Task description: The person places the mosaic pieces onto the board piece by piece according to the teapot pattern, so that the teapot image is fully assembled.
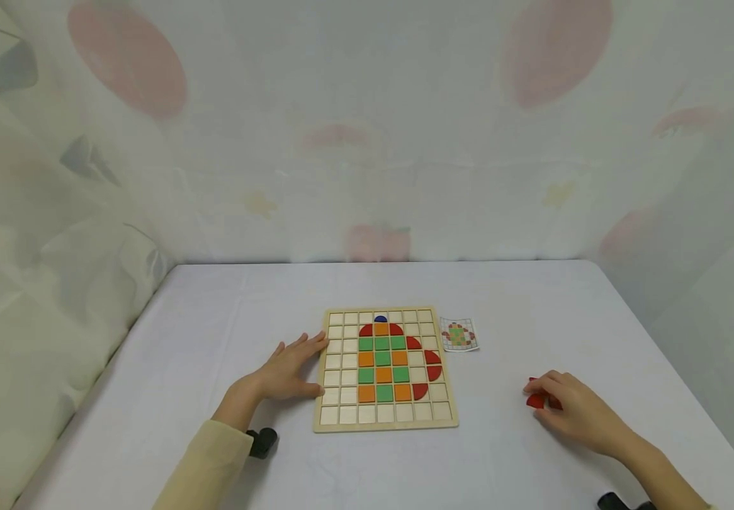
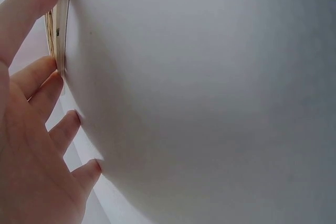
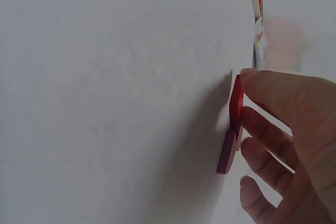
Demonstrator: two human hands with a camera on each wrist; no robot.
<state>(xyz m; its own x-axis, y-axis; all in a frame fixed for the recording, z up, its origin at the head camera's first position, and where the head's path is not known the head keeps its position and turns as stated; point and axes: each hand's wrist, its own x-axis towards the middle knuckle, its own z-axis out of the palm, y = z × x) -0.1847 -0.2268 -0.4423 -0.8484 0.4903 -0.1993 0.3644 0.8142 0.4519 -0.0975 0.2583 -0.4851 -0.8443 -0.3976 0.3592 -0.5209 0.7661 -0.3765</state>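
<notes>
My left hand (image 1: 284,372) has its fingers spread along the left side of a wooden grid board (image 1: 335,418). In the left wrist view, the thumb and index finger touch the board's edge (image 2: 62,24). Orange and green square tiles (image 1: 382,358) fill the board's middle columns. Red quarter-circle tiles (image 1: 433,372) lie along the right of these, and a blue rounded tile (image 1: 380,319) is at the top. Right of the board, my right hand (image 1: 574,418) pinches a red tile (image 3: 237,98) between thumb and fingers. Another red tile (image 3: 227,153) is close beside it, partly under the fingers.
A small pattern card (image 1: 459,335) with a coloured grid picture lies against the board's upper right side. The table (image 1: 246,304) is covered in white cloth. Patterned curtains (image 1: 367,142) hang behind it and at both sides. A black wrist camera (image 1: 263,443) sits by the left sleeve.
</notes>
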